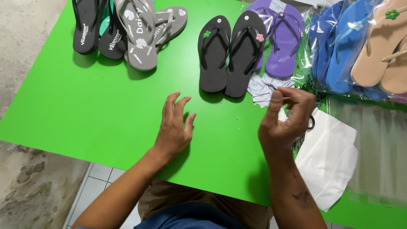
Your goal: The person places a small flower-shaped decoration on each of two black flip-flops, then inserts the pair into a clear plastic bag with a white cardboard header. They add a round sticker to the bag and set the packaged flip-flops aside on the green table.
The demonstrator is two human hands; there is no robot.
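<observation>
So the black flip-flop pair sits just up and a bit left of the right hand, long axes running away from the person, toes toward the far edge of the green counter. That right hand is clearly the nearer one; its grip is pinched narrow on something small, too tiny to make out. The left hand rests flat on the counter with its grip loose and holding nothing, fingers spread, further off from the pair. Each matte, foamy-looking black sandal has a little flower charm on the strap, one green, one pink. Small paper tags lie right by the heels, a purple pair touches on the right, bagged blue and tan sandals beyond in glossy plastic, grey ones far left.
</observation>
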